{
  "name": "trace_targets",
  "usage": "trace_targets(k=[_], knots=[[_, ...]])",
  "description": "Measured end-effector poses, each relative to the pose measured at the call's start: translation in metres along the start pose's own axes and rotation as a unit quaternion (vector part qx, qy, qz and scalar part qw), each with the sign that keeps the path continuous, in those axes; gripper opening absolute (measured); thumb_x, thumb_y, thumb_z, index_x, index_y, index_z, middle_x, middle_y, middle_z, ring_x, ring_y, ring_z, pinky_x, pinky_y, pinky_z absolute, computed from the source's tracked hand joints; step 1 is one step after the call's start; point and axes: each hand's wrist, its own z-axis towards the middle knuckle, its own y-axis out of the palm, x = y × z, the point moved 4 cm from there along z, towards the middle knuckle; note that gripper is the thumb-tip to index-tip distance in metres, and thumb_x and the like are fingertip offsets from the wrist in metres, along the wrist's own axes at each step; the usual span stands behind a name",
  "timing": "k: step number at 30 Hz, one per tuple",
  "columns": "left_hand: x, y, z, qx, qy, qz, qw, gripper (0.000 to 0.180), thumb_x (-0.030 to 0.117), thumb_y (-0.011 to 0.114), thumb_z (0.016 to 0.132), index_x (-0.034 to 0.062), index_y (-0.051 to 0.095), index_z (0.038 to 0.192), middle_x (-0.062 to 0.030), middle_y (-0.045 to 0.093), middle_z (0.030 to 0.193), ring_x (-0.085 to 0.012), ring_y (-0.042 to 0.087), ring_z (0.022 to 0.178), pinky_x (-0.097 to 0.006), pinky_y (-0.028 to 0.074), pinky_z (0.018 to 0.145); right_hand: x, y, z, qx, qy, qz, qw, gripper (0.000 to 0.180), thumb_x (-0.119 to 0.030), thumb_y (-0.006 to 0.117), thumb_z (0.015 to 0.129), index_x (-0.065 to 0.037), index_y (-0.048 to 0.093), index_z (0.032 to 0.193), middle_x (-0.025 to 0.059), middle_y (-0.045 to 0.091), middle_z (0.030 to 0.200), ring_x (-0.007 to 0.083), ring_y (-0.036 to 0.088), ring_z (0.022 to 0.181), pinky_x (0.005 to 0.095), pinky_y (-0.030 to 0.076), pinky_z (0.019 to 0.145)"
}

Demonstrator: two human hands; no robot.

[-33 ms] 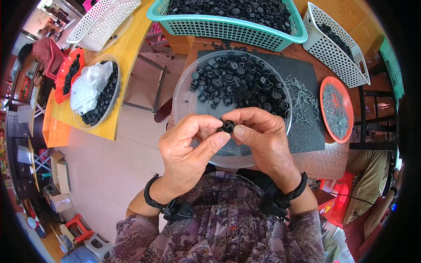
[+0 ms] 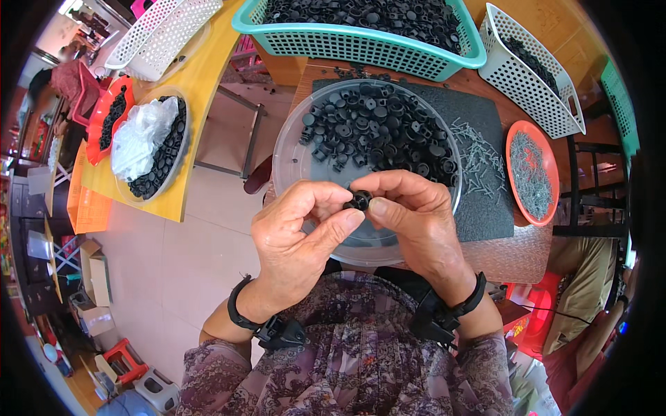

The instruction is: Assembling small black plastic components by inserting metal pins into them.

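Between the fingertips of both hands is a small round black plastic part (image 2: 359,200). My left hand (image 2: 298,229) pinches it from the left with thumb and index finger. From the right, my right hand (image 2: 420,225) grips it the same way, thumb and index finger closed. Both hands are above the near half of a round clear plastic tub (image 2: 291,177). Many loose black plastic parts (image 2: 378,125) are heaped in the tub's far half. Fingers cover much of the held part, so its exact kind is unclear.
Loose metal pins (image 2: 480,159) lie on a dark mat (image 2: 485,225), beside an orange dish (image 2: 512,173) of similar pins. A teal basket (image 2: 361,43) of black parts stands behind the tub, a white basket (image 2: 565,114) at far right. Left, a yellow table (image 2: 198,132) bears more containers.
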Motion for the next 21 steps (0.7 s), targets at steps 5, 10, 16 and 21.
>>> trace_targets(k=[5, 10, 16, 21], knots=[[-0.0006, 0.0022, 0.0022, -0.008, -0.001, 0.000, 1.000, 0.017, 0.000, 0.072, 0.074, -0.0012, 0.061, 0.088, -0.0017, 0.059, 0.076, -0.0052, 0.054, 0.066, -0.019, 0.045, 0.060, -0.0009, 0.0002, -0.0013, 0.025, -0.010, -0.024, 0.999, 0.023, 0.005, 0.060, 0.081, -0.001, 0.066, 0.102, 0.0021, 0.065, 0.091, 0.0061, 0.056, 0.082, 0.0198, 0.045, 0.073], [-0.0035, 0.0024, 0.0015, -0.030, -0.025, -0.031, 0.999, 0.023, -0.004, 0.071, 0.075, -0.0021, 0.060, 0.095, -0.0017, 0.059, 0.083, -0.0058, 0.053, 0.074, -0.018, 0.045, 0.066, -0.0038, 0.0008, -0.0029, 0.029, -0.035, -0.062, 0.997, 0.021, 0.003, 0.058, 0.083, -0.002, 0.067, 0.102, 0.0006, 0.063, 0.087, 0.0060, 0.054, 0.078, 0.0204, 0.044, 0.070], [-0.0005, 0.0063, 0.0018, -0.030, -0.035, -0.054, 0.997, 0.021, -0.004, 0.070, 0.075, -0.0019, 0.060, 0.092, -0.0014, 0.059, 0.082, -0.0052, 0.054, 0.072, -0.018, 0.046, 0.065, -0.0013, -0.0006, -0.0055, 0.039, -0.015, -0.038, 0.998, 0.019, -0.001, 0.058, 0.085, -0.002, 0.066, 0.102, -0.0007, 0.061, 0.082, 0.0053, 0.051, 0.072, 0.0197, 0.042, 0.067], [-0.0001, 0.0052, 0.0005, -0.026, -0.036, -0.041, 0.998, 0.019, -0.003, 0.070, 0.076, -0.0010, 0.060, 0.091, 0.0002, 0.058, 0.079, -0.0041, 0.053, 0.070, -0.018, 0.046, 0.065, 0.0015, 0.0005, -0.0040, 0.049, 0.007, -0.004, 0.999, 0.016, -0.005, 0.060, 0.085, 0.001, 0.062, 0.099, 0.0015, 0.061, 0.082, 0.0048, 0.052, 0.072, 0.0196, 0.042, 0.062]])
